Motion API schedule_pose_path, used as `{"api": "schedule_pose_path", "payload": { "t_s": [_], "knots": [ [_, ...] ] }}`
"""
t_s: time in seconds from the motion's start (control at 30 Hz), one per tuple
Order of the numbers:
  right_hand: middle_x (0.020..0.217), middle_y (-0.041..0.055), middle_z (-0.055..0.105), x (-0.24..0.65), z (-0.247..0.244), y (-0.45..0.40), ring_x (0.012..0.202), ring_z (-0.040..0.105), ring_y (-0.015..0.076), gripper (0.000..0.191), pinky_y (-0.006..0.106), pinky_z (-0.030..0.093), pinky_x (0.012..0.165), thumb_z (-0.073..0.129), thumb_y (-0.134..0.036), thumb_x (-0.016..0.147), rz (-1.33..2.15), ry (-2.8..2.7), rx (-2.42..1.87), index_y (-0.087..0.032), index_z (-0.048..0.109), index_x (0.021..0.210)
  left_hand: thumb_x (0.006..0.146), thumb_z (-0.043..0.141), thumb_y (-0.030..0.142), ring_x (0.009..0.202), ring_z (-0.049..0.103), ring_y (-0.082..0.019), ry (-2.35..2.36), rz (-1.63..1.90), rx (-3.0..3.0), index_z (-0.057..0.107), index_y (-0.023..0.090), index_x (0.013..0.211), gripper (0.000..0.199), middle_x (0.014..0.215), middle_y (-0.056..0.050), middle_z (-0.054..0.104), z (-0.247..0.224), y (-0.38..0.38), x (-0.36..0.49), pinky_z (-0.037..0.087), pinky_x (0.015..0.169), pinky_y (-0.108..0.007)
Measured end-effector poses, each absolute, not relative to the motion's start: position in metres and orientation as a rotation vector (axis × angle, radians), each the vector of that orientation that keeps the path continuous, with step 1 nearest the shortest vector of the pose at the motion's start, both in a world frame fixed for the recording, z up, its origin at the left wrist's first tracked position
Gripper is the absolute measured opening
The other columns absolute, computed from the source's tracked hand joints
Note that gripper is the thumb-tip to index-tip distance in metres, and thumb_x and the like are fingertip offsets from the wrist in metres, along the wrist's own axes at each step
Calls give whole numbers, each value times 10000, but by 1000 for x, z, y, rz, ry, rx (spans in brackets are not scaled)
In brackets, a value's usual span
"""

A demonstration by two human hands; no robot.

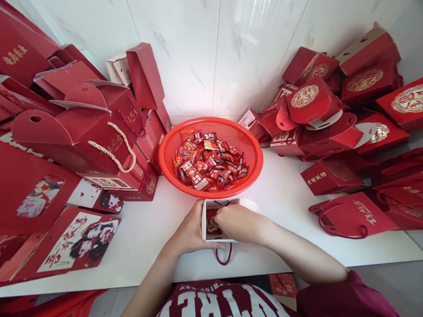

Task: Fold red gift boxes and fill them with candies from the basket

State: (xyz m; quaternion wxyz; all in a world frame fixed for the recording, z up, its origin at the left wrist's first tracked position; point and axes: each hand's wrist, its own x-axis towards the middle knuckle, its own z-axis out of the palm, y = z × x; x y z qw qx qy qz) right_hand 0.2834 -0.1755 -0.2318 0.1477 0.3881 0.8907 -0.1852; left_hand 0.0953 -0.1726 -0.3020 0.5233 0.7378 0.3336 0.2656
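Observation:
An open box with white inner walls stands near the table's front edge, a dark red cord handle hanging from its near side. My left hand grips the box by its left side, thumb and fingers around it. My right hand reaches into the box with its fingers bent; the fingertips are hidden, and whether they hold anything does not show. Inside the box lies a red packet with gold print. Just behind the box, a red plastic basket holds many wrapped candies.
Red gift boxes with rope handles are piled on the left of the white table. More red boxes are stacked on the right. A tiled wall rises behind. A red stool shows below the left front edge.

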Motion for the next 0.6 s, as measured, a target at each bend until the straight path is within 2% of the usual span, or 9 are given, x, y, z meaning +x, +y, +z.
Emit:
{"api": "schedule_pose_path", "payload": {
  "t_s": [0.17,0.27,0.4,0.47,0.53,0.6],
  "knots": [
    [803,110,758,282,-239,-166,669,686,225,229,286,341,512,556,-173,885,-608,2629,991,-131,778,850,506,966,375,1270,537,-356,796,617,1753,375,249,1359,1046,1379,-142,517,-301,-173,95,453,1065,-500],
    [826,98,759,286,-231,-165,665,657,195,250,278,331,527,540,-189,909,-683,2654,984,-141,784,872,526,958,372,1247,556,-342,782,624,1750,388,249,1333,995,1359,-130,533,-301,-173,95,468,1050,-486],
    [871,28,758,304,-205,-159,698,645,142,236,233,425,623,529,-187,949,-1133,2773,835,-191,765,955,526,952,412,1218,570,-343,803,633,1784,413,241,1322,976,1325,-120,549,-304,-172,93,484,1032,-486],
    [903,30,755,313,-187,-152,753,662,132,227,224,471,711,527,-187,966,-1307,2854,852,-181,752,994,523,948,436,1229,562,-352,833,633,1807,409,238,1348,1005,1333,-123,544,-305,-172,92,485,1036,-494],
    [918,44,752,315,-168,-149,801,677,135,221,231,495,767,526,-200,977,-1348,2979,978,-164,744,991,522,944,448,1274,534,-366,837,634,1820,399,241,1386,1043,1376,-126,528,-304,-172,93,474,1059,-502],
    [952,41,752,307,-151,-152,851,689,136,224,237,515,800,521,-220,985,-1337,3129,974,-184,741,1007,496,941,475,1292,527,-377,878,668,1805,434,274,1392,1049,1388,-86,542,-302,-175,95,477,1063,-499]
  ]
}}
